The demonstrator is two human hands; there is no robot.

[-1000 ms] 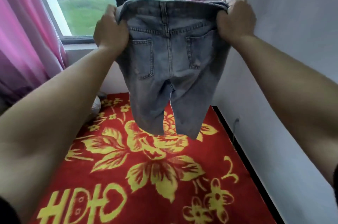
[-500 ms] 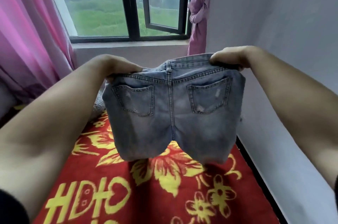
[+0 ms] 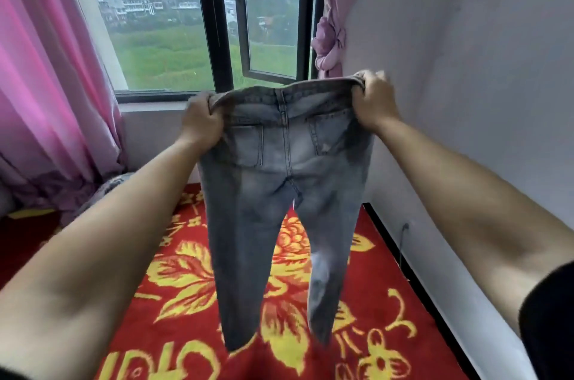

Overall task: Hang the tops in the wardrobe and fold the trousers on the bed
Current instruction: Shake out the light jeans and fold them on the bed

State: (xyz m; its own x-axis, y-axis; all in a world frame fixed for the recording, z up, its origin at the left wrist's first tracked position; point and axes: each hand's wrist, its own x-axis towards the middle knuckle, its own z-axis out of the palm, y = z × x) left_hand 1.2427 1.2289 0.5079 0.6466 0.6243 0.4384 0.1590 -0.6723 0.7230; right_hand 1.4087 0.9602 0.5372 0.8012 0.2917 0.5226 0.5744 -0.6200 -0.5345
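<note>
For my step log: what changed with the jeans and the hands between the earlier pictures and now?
Half a second ago the jeans were dipped, with the legs bunched low over the red bed cover. Now they are raised again and the legs hang straight. Nothing was let go: the left hand and right hand still grip the waistband at its ends, back pockets facing the camera.

Faded grey-blue jeans [image 3: 279, 193]. Red bed cover [image 3: 388, 302] with yellow flowers. Pink curtains [image 3: 46, 84] at nine o'clock; black window frame [image 3: 211, 22].
</note>
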